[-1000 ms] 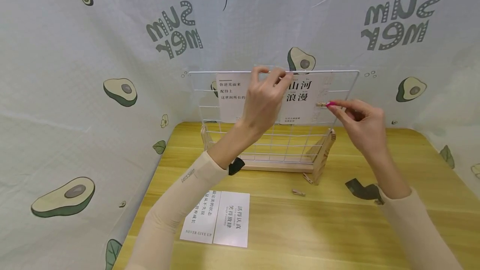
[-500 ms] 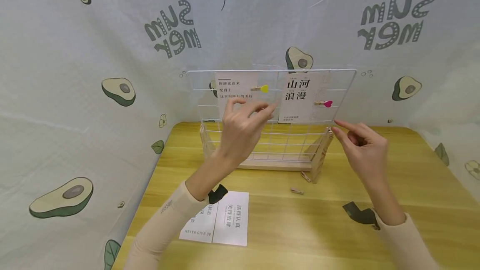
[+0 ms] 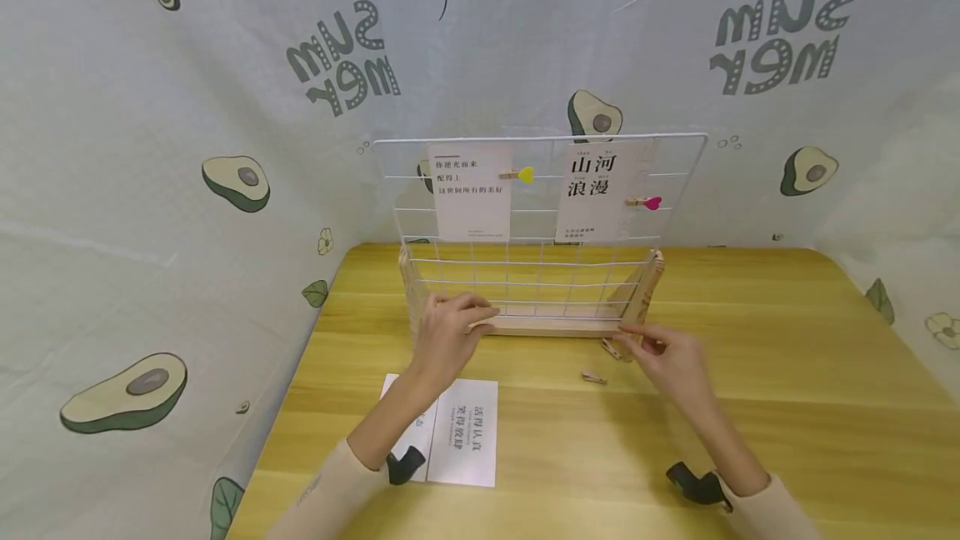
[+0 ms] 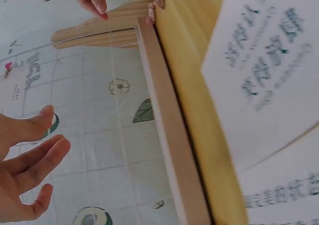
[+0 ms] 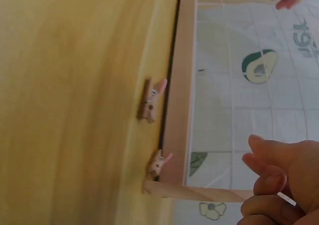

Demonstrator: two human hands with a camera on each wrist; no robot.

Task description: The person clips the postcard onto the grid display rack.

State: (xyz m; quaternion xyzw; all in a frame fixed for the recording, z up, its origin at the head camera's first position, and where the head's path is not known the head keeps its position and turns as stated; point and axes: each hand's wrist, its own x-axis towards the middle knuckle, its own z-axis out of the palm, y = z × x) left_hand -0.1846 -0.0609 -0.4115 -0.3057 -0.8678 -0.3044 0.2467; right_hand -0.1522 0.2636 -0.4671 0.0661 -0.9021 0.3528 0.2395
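Cream sleeves (image 3: 322, 494) lead us to two bare hands, low in front of a wire grid (image 3: 540, 137). The left hand (image 3: 450, 332) has its thumb and fingers spread apart and softly bent, towards the left end of the wooden base (image 3: 551, 327); we cannot tell how near its tips are to the wires. The right hand (image 3: 666, 361) brings thumb and forefinger close to each other, with the other fingers curled in, beside the right wooden support (image 3: 643, 294).

Nearest the right hand we find two small clothespins on the yellow wood-grained table (image 3: 787, 365) – the first clothespin (image 5: 157, 165) at the foot of that support, the second clothespin (image 5: 150, 103) a little further left, just in front of the base. Below the left hand, two white printed cards (image 3: 468, 440) lie side by side, one partly covered by the forearm.

Higher up, two more cards hang on the grid: the left card (image 3: 472, 215) has a yellow heart clip (image 3: 527, 175) on its right edge, the right card (image 3: 588, 211) a pink heart clip (image 3: 653, 203) on its own. Behind everything we see a pale cloth (image 3: 525, 40) printed with avocados and mirrored lettering.
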